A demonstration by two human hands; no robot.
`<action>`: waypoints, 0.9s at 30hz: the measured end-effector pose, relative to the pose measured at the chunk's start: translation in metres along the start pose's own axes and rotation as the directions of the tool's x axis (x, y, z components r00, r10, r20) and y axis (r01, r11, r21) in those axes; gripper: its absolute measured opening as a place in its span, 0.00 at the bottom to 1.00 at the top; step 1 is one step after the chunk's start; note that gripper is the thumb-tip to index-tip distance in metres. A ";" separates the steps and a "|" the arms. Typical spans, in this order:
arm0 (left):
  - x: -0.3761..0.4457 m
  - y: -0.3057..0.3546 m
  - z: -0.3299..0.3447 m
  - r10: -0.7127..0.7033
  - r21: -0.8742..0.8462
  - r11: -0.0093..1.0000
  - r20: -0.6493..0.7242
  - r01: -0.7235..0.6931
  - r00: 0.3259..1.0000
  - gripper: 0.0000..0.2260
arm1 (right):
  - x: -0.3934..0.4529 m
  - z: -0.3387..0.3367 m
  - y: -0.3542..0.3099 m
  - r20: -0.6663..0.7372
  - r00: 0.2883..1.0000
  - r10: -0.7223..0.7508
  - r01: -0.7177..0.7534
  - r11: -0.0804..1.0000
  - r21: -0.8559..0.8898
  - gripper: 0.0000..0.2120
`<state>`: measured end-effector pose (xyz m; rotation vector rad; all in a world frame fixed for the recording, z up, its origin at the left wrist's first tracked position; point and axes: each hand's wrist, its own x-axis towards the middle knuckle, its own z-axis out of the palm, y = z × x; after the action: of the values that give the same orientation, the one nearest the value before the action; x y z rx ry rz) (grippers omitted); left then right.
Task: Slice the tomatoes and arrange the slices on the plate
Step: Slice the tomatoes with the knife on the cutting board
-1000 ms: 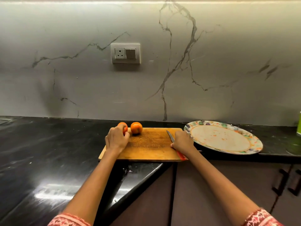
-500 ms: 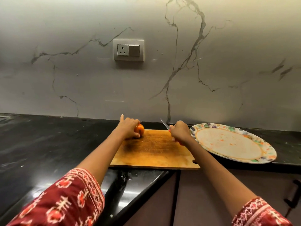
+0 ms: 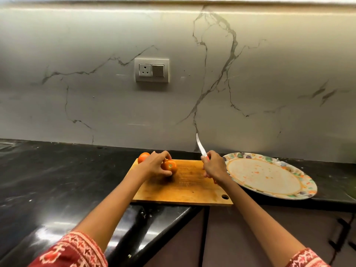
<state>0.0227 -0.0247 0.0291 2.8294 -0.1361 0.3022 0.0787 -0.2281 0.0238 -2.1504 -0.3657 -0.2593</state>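
On the wooden cutting board (image 3: 183, 186), toward its far left part, a whole tomato (image 3: 170, 166) rests with its stem scar facing the camera. The left hand (image 3: 155, 166) grips it, fingers curled over the top and the thumb tucked underneath at the near side. A second tomato (image 3: 143, 157) sits just behind that hand at the board's far left corner, also whole as far as can be seen. To the right, the right hand (image 3: 214, 166) is closed round the red handle of a small knife (image 3: 201, 147), whose pale blade points up and away, clear of the board and well apart from the held tomato. Beside the board's right edge lies the patterned plate (image 3: 300, 175), with no slices on it, only a few faint orange flecks in its pale centre. Board and plate both sit on the black desk (image 3: 57, 180) in front of a veined marble wall with a socket panel (image 3: 151, 70).

Judged from this, the job is at its very start: no cut shows in either tomato and no slice lies anywhere. What remains is nearly everything: bringing the blade down to the steadied tomato, slicing both, then laying the slices out on the plate.
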 end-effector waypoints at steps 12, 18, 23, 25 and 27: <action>-0.058 0.049 0.016 -0.082 -0.133 0.989 -0.135 0.064 0.987 0.26 | -0.083 -0.012 -0.025 0.122 0.991 0.063 -0.062 0.998 -0.008 0.16; -0.059 0.058 0.027 -0.127 -0.178 0.980 -0.203 0.091 0.971 0.25 | -0.107 -0.003 -0.016 0.251 0.963 0.095 -0.070 0.992 -0.106 0.15; -0.053 0.053 0.024 -0.162 -0.290 0.951 -0.182 0.104 0.970 0.22 | -0.105 -0.002 -0.021 0.268 0.963 0.008 0.042 0.982 -0.182 0.11; -0.051 0.053 0.025 -0.167 -0.321 0.942 -0.197 0.097 0.966 0.20 | -0.104 -0.002 -0.026 0.258 0.966 -0.023 0.080 0.974 -0.212 0.11; -0.048 0.055 0.027 -0.142 -0.326 0.943 -0.199 0.071 0.970 0.21 | -0.104 -0.002 -0.032 0.235 0.971 -0.043 0.104 0.962 -0.252 0.13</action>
<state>-0.0253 -0.0823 0.0088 2.4542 0.0176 0.5176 -0.0296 -0.2293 0.0165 -2.4395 -0.5716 -0.1067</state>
